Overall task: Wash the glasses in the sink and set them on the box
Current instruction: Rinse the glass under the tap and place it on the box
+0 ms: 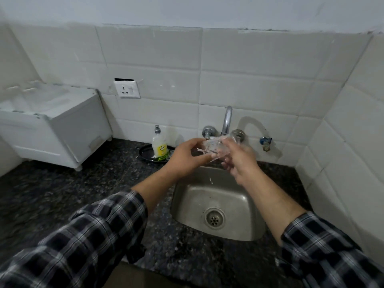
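The left hand is gripping the glass under the tap, mid-frame above the sink. The glass is lying crosswise between the hands. The right hand is touching it, though in the blur I cannot tell whether it is gripping or rubbing. The box is sitting upper left, nearer the left hand.

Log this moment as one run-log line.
stage: washing | glass: over sink, by tap | left hand: grips glass | right hand: holds glass, blurred | box: left of sink, top blurred
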